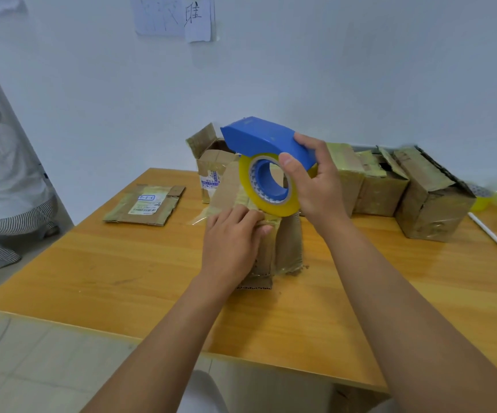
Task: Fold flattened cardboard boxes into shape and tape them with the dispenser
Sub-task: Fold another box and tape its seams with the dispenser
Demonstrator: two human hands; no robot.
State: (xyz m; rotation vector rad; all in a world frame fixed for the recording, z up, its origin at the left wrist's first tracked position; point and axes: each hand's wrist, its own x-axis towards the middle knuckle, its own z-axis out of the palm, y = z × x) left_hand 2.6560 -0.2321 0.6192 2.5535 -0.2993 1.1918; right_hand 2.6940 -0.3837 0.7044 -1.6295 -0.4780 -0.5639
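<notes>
A small cardboard box [286, 245] stands upright in the middle of the wooden table [122, 269]. My left hand [232, 234] lies on its top with fingers stretched flat, pressing a strip of clear tape down. My right hand [313, 180] grips the blue tape dispenser [259, 138] just above the box; its yellowish tape roll [266, 189] hangs over the box top, thumb against the roll. A flattened cardboard box [146, 204] with a white label lies at the table's left.
Behind the work stands an open box [211, 165], and several taped boxes [432, 201] line the back right by the wall. A white pen [490, 232] lies at the right edge. A seated person [5, 189] is at far left.
</notes>
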